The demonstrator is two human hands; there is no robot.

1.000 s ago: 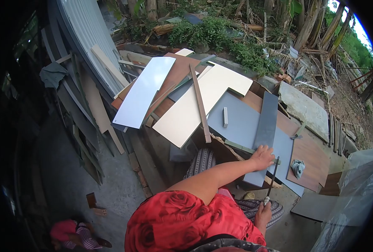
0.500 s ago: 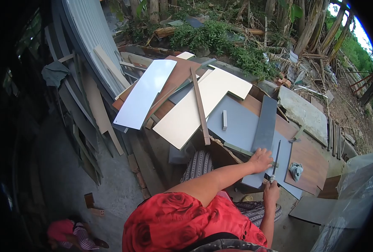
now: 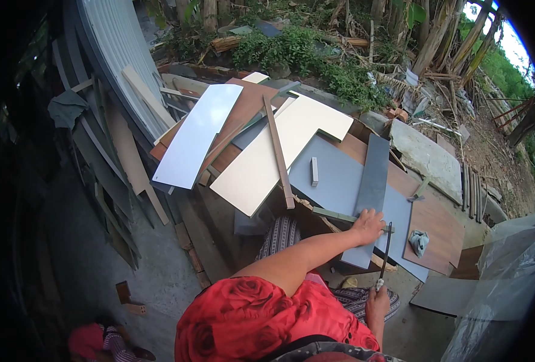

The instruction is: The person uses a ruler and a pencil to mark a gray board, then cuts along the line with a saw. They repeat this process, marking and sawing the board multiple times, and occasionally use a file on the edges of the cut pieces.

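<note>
Nearest, the right hand has its fingers closed round the pale handle of a thin blade, whose tip reaches the edge of a dark grey strip. The left hand lies on that strip's near end, fingers spread flat. The strip rests on a grey board atop a heap of stacked panels, with a crumpled cloth just beside it. Farther off are a cream board, a white panel, the concrete floor and greenery.

A red top printed with large roses leaves the arms bare. On the legs, dark trousers with fine pale stripes. A dark strap crosses the chest. The left hand and right hand are bare.
</note>
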